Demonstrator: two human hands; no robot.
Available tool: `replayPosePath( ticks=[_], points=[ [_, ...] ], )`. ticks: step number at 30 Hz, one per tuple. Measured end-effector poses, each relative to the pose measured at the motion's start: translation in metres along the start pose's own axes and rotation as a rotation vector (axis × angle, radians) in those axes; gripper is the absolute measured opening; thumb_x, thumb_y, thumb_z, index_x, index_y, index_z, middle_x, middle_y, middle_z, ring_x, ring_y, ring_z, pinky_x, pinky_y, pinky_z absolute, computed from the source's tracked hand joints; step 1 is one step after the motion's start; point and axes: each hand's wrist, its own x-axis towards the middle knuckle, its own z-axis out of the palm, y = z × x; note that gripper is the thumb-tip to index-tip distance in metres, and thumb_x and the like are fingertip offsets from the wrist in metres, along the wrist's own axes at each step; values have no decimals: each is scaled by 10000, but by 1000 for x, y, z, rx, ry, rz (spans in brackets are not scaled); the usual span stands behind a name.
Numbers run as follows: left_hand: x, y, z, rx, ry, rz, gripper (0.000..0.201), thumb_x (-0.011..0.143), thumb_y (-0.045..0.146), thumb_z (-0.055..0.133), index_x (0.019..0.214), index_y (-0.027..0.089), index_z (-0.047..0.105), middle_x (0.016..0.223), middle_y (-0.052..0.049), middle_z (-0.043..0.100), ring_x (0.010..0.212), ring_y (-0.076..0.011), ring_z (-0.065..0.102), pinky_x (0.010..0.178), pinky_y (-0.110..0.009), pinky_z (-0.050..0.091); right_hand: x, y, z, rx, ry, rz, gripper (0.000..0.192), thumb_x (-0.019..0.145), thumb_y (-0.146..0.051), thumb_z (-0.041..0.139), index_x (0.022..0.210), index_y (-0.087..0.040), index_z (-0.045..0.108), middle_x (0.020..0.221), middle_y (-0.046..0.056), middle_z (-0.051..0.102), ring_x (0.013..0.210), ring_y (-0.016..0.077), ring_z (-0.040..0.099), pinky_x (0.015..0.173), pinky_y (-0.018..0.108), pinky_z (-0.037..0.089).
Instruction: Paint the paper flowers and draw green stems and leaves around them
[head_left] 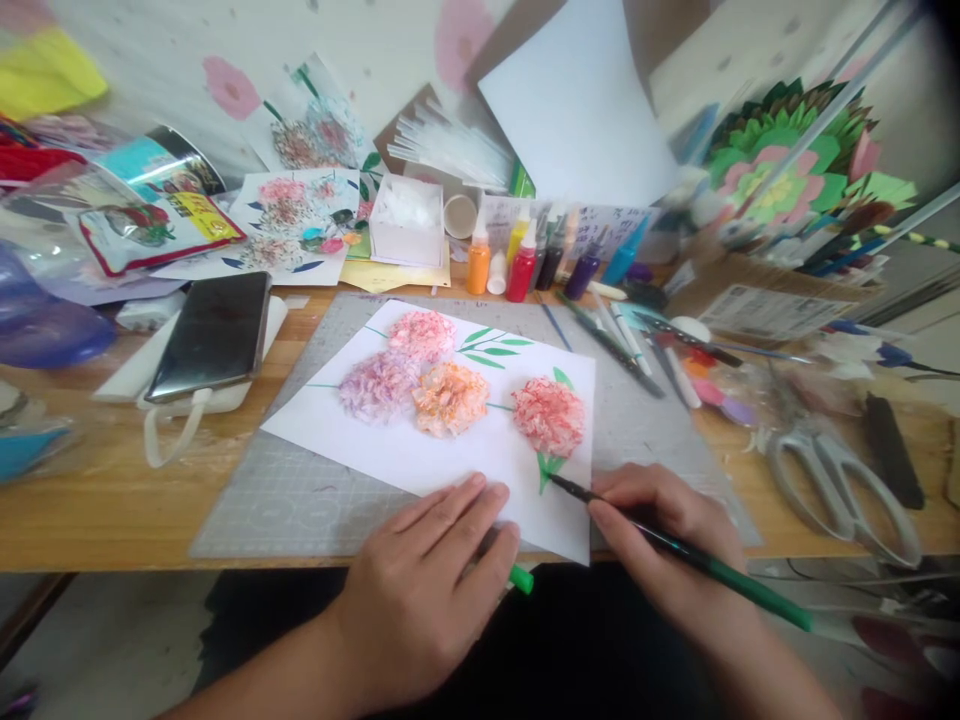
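Note:
A white sheet of paper [480, 470] lies at an angle, bearing crinkled pink, purple, orange and red flowers. My right hand [667, 530] is closed around a dark green brush pen [720, 570]. Its black tip touches the green painted leaf [545, 470] just below the red flower [548, 416]. On the sheet's lower edge rests my left hand [431, 580], fingers stretched over the paper. Between its thumb and forefinger a green-ended marker [520, 578] sticks out, most of it hidden by the hand. Green leaves [495, 347] are drawn beside the pink flower.
Beneath the paper is a grey cutting mat [262, 515]. Paint bottles [521, 268] and a white box [407, 220] stand behind it. Scissors [840, 490] and loose pens [611, 340] lie to the right, a phone [211, 335] to the left. The table's front edge is close to me.

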Motion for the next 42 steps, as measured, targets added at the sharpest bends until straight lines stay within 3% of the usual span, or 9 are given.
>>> replayPosePath(
  ticks=[5,10,15,19,30,35,39,42],
  points=[
    [-7,1,5,0,20,-15,244,865,181,559,1068,154,692,1231,-143,665,1178,-304,608,916,-427,559,-1,1,3,-116,128,64,59,819,-224,647,788,-238,598,678,-46,674,552,93,630,522,187,480],
    [-8,0,8,0,26,-24,245,869,168,549,1066,159,696,1221,-139,672,1190,-296,600,928,-420,548,-1,4,0,-32,15,-15,66,833,-212,633,796,-241,587,726,-47,692,600,83,651,540,159,491],
    [-6,0,7,0,17,-14,252,859,181,569,1079,155,690,1236,-145,662,1189,-306,600,915,-428,559,-1,5,1,-63,72,34,51,830,-226,649,821,-242,601,697,-51,679,572,80,638,528,159,486],
    [-5,0,5,-14,-2,-11,255,869,203,558,1081,142,687,1223,-156,667,1177,-314,607,905,-441,568,-2,4,0,15,1,32,54,840,-235,636,798,-234,603,721,-34,690,604,92,653,534,168,501],
    [-6,1,7,4,27,-13,246,872,179,547,1069,157,694,1222,-138,671,1178,-300,608,916,-425,554,-3,5,1,-110,109,146,106,831,-284,629,747,-225,599,659,-33,665,551,105,628,506,193,476],
    [-7,1,9,-5,42,-21,246,866,161,541,1048,155,707,1222,-138,672,1200,-293,592,950,-409,529,-4,7,1,-52,48,58,76,832,-257,629,767,-232,600,709,-32,693,596,100,655,533,174,492],
    [-9,1,12,5,84,-8,242,863,154,541,1031,154,715,1213,-138,676,1217,-286,580,982,-397,503,-5,4,3,-94,158,143,75,830,-252,623,764,-236,592,686,-34,674,579,102,628,538,192,480],
    [-8,0,12,14,95,-6,252,865,155,526,1028,154,718,1203,-137,682,1204,-283,591,979,-393,504,-5,3,4,-70,113,108,82,833,-258,618,758,-236,593,694,-24,681,584,111,636,525,200,481]
  ],
)
